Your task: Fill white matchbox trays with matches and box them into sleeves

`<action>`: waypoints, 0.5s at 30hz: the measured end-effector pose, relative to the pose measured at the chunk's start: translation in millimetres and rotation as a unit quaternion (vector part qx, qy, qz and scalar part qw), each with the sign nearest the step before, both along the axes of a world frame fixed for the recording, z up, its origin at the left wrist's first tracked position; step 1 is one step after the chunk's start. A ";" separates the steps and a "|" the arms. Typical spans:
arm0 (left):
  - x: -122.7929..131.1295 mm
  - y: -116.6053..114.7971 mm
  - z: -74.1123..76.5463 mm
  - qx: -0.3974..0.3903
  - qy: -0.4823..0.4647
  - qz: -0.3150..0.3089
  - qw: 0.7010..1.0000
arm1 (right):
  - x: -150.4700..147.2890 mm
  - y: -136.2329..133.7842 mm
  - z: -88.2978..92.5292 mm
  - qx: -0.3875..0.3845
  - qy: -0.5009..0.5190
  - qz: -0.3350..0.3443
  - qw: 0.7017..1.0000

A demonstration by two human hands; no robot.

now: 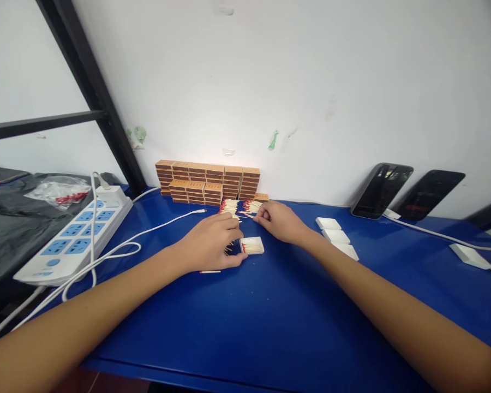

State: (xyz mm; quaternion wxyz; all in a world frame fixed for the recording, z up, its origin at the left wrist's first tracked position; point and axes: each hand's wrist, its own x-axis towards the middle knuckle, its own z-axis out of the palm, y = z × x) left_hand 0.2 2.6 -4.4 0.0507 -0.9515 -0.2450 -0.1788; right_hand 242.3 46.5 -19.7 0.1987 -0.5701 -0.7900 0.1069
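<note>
My left hand (213, 243) rests on the blue table (270, 322), fingers curled round a bunch of matches, right beside a small white matchbox tray (252, 246) with matches in it. My right hand (279, 221) lies just behind the tray, its fingers pinched at a loose pile of red-tipped matches (240, 207). One single match (210, 271) lies on the table under my left wrist. Stacked brown matchboxes (208, 183) stand against the wall behind the pile.
Three empty white trays (336, 237) lie right of my right hand. A white power strip (76, 234) with cables (118, 248) sits at left. Two phones (382, 190) lean on the wall at right; a white charger (470, 255) is far right. A black frame post (94, 93) rises left.
</note>
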 end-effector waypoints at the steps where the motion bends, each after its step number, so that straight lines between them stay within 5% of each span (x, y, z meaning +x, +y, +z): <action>1: 0.2 -0.1 0.7 -0.001 0.001 0.002 1.000 | 0.5 2.8 -1.4 0.002 0.009 -0.003 1.000; 10: -2.5 3.0 -0.6 0.004 -0.004 0.012 1.000 | 1.5 7.3 -11.9 -0.006 0.037 0.003 0.999; 15: -4.9 6.3 -0.2 0.013 -0.008 0.031 0.999 | 11.5 -5.8 2.9 -0.008 0.039 0.063 0.997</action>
